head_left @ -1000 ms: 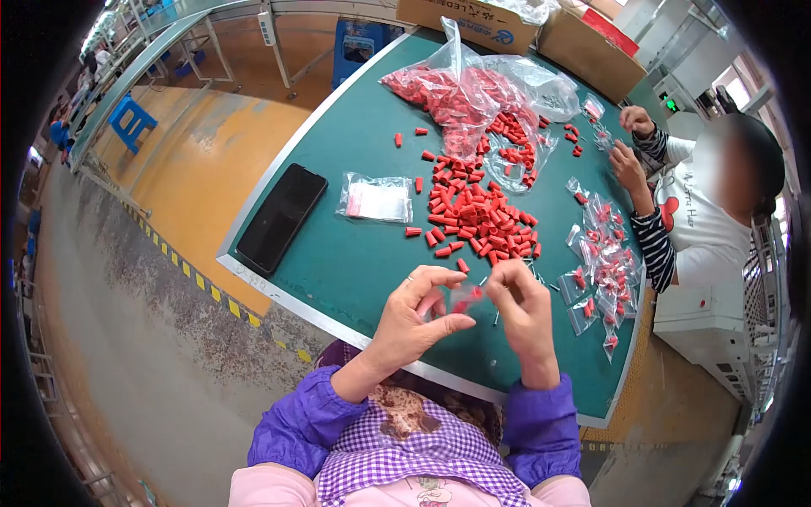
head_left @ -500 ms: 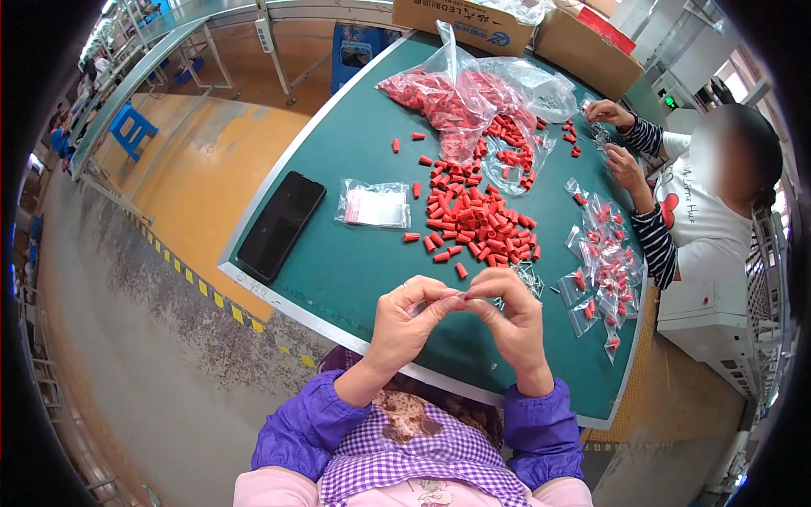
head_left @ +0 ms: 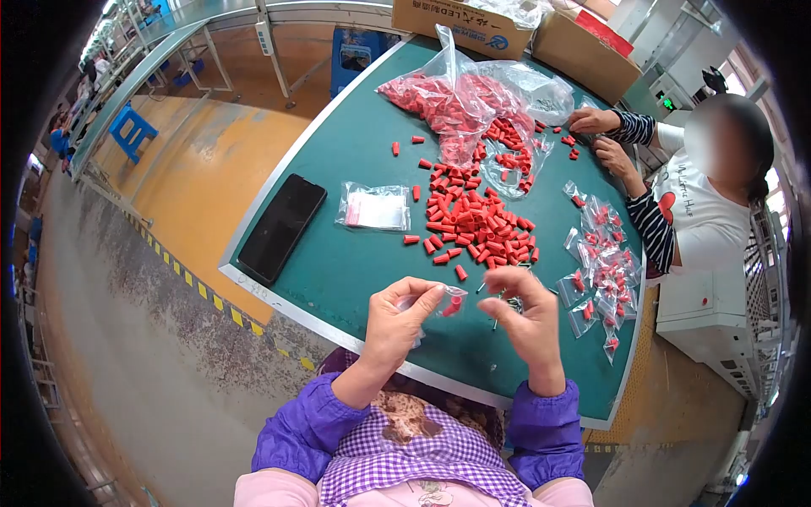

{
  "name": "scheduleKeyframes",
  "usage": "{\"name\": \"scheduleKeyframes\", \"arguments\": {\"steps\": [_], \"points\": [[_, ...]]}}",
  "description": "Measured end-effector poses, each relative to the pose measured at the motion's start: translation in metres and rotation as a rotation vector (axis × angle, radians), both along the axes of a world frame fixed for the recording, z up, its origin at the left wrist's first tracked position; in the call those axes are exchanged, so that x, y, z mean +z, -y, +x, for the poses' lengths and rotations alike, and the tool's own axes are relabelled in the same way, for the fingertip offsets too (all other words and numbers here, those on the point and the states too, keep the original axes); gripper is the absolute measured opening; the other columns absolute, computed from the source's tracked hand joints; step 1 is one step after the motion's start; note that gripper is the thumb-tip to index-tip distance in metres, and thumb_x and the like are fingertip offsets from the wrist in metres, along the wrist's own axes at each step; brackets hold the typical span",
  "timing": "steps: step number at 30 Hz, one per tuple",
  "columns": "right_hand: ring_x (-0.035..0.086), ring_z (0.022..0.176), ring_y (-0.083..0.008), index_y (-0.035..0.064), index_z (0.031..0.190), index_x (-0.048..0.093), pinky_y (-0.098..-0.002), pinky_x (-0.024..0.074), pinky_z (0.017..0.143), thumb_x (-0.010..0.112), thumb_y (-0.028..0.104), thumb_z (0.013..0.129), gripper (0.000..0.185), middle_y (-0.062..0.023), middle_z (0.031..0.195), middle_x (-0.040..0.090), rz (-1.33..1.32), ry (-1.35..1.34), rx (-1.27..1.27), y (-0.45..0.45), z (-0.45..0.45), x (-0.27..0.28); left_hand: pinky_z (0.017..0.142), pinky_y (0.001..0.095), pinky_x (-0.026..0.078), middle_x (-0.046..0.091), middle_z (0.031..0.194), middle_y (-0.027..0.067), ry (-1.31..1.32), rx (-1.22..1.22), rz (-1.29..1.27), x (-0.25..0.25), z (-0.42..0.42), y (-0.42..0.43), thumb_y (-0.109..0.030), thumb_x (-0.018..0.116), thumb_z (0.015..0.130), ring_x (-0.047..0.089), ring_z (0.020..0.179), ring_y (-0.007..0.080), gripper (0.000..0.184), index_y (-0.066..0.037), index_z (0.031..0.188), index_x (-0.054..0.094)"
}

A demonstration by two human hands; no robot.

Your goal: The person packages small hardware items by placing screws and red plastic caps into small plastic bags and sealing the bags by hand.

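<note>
My left hand (head_left: 395, 319) is pinched on a small clear zip bag (head_left: 435, 297) with red plastic caps (head_left: 454, 302) in it, likely wire connectors. My right hand (head_left: 528, 319) is apart from the bag, thumb and fingers spread with nothing between them. Partly hidden by that hand, a small heap of metal screws (head_left: 497, 319) lies on the table. Beyond both hands spreads a pile of loose red caps (head_left: 473, 224). To its right is a heap of filled small bags (head_left: 610, 270), each with red pieces inside.
On the green table (head_left: 338, 262) lie a black phone (head_left: 282, 226) and a stack of flat bags (head_left: 375, 208). A large bag of red caps (head_left: 435, 93) sits farther back, before cardboard boxes (head_left: 583, 55). A co-worker's hands (head_left: 604, 139) are at the right edge.
My right hand has let go of the bag and moved right, its fingers opening. The bag with the red caps now shows in my left hand. The co-worker's hands have shifted left and lower.
</note>
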State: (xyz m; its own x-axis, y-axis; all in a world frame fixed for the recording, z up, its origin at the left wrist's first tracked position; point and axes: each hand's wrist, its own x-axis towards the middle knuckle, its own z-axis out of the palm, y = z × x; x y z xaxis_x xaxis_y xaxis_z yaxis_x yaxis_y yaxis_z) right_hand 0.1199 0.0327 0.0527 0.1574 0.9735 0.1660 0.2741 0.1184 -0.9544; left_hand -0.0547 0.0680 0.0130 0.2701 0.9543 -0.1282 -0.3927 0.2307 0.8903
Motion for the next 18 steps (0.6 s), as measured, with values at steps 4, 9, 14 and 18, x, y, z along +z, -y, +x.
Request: {"name": "scheduleKeyframes", "arguments": {"steps": [4,9,14,18], "points": [[0.063,0.08,-0.0145,-0.0016,0.093,0.065,-0.0254,0.0494,0.072,0.07,0.005,0.08,0.015,-0.0069,0.089,0.065,-0.081,-0.178,0.1,0.003,-0.01,-0.023,0.05,0.0171,0.033,0.059,0.069,-0.0034,0.06,0.003,-0.075,0.0,0.005,0.004,-0.01,0.066,0.087,0.045,0.056,0.0019,0.009,-0.002,0.09,0.067],[0.064,0.077,-0.0126,-0.0037,0.094,0.063,-0.0232,0.0504,0.071,0.064,0.003,0.086,0.011,-0.0063,0.086,0.065,-0.071,-0.388,0.071,0.003,-0.016,-0.026,0.057,0.0171,0.039,0.061,0.075,-0.0015,-0.007,-0.074,-0.068,-0.003,0.0,0.006,-0.009,0.067,0.086,0.051,0.065,0.0032,0.009,-0.001,0.091,0.066],[0.062,0.077,-0.0107,-0.0034,0.094,0.062,-0.0228,0.0495,0.07,0.064,0.005,0.088,0.011,-0.0044,0.083,0.064,-0.114,-0.423,0.003,0.004,-0.014,-0.027,0.066,0.0179,0.043,0.062,0.083,-0.0001,-0.013,-0.111,-0.034,0.003,0.001,0.006,-0.006,0.067,0.085,0.055,0.075,0.005,0.008,0.0,0.09,0.066],[0.059,0.076,-0.0093,-0.0031,0.092,0.061,-0.0225,0.0487,0.07,0.063,0.007,0.089,0.011,-0.0039,0.083,0.063,-0.141,-0.465,-0.009,0.005,-0.014,-0.026,0.067,0.0182,0.043,0.062,0.084,-0.0001,-0.006,-0.082,-0.048,0.0,0.001,0.007,-0.005,0.068,0.084,0.055,0.075,0.0054,0.008,0.0,0.09,0.065]]}}
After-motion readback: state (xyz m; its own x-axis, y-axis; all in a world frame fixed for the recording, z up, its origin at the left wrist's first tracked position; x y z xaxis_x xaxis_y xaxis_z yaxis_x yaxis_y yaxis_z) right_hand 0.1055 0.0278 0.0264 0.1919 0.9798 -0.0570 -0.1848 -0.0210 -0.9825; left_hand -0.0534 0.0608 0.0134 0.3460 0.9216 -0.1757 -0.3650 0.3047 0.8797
